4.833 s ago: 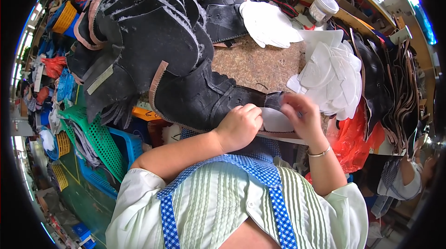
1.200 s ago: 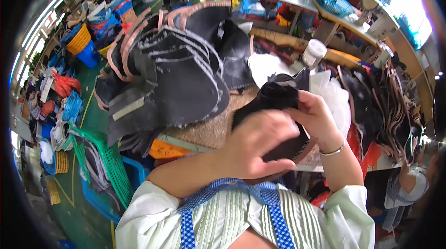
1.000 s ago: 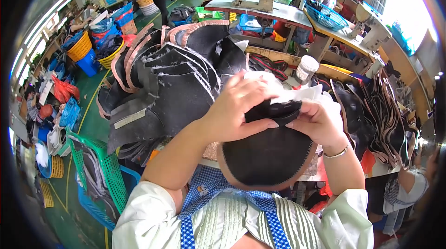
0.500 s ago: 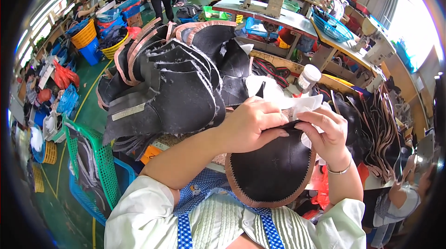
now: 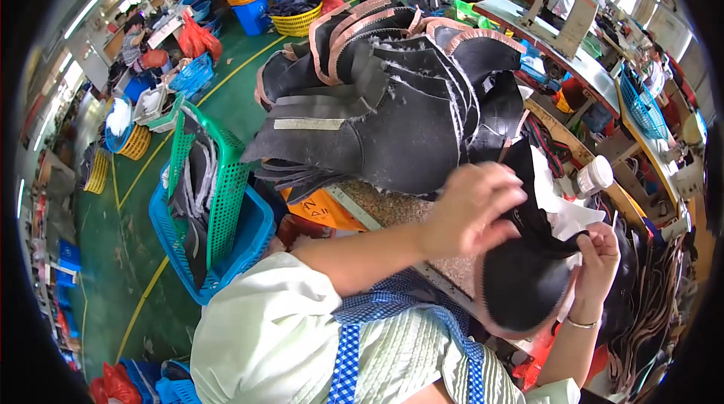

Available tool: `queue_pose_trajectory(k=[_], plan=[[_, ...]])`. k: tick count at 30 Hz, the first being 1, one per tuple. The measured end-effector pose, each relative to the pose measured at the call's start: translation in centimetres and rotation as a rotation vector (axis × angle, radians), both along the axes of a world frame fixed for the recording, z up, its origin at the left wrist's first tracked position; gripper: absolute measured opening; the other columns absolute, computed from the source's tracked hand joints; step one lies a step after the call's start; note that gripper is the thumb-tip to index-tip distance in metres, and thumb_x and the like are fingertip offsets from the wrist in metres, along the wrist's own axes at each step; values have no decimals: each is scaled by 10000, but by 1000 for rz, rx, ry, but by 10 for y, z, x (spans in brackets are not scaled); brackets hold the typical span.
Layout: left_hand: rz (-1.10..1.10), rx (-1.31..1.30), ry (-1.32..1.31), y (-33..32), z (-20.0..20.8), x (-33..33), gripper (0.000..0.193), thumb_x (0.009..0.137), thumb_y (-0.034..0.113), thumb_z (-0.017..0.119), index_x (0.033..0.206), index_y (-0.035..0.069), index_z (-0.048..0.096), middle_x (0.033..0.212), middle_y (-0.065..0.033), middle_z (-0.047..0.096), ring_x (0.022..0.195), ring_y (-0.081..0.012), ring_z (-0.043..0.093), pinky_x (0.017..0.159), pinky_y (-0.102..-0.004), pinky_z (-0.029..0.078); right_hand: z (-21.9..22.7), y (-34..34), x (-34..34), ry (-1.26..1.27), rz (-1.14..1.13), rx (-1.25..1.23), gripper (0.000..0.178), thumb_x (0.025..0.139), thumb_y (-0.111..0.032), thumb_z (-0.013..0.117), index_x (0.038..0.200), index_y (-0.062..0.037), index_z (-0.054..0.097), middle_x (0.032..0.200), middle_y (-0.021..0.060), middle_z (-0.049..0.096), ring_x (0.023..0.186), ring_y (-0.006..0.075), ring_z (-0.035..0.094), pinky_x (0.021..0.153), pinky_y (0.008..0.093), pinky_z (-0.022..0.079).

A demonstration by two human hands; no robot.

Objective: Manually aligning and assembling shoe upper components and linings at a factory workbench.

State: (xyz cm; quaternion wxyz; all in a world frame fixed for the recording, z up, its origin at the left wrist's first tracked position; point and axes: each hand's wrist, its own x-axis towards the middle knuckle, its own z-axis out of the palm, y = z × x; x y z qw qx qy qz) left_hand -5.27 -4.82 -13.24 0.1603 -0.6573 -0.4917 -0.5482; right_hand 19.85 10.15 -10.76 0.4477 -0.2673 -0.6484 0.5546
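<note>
The black piece is in front of the person, toward the right, with its rounded lower part hanging at the near edge of the table. A brown border with zigzag stitching follows the rounded edge. The upper part is folded and rises away from the person.

Right hand: thumb and fingers are closed in a pinch on the right end of the folded edge. Left hand: blurred, beside the upper fold, thumb and fingers parted, with no material seen between them. Whether a fingertip brushes the fold cannot be told.

Handling: the right pinch should be firm but confined to the edge, as the piece looks supple and would likely sag if released. The left hand is best brought to the opposite end of the fold before any tension is applied; one-sided pulling could skew the edge. The border should hang free of the table edge, so that the stitching does not catch.

Clearance: thin white pieces lie just behind the fold, and a white tub stands beyond them; low, short movements should avoid disturbing either. The pile of black pieces lies farther to the left.
</note>
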Motion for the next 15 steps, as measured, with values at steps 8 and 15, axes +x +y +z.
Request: queue_pose_trajectory(k=[8, 15], plan=[[690, -365, -583, -39, -69, -217, 394, 742, 218, 814, 957, -34, 600, 845, -163, 653, 744, -307, 637, 698, -370, 515, -75, 16, 38, -78, -170, -289, 97, 867, 26, 650, 959, 4, 672, 896, 53, 686, 833, 124, 630, 828, 248, 481], [449, -419, -721, -48, 3, -175, 192, 928, 120, 627, 863, -6, 498, 691, -103, 596, 493, -183, 656, 393, -272, 435, -97, 1, 30, -43, -122, -238, 72, 913, -4, 620, 983, -15, 629, 866, 48, 669, 782, 124, 637, 771, 246, 492]])
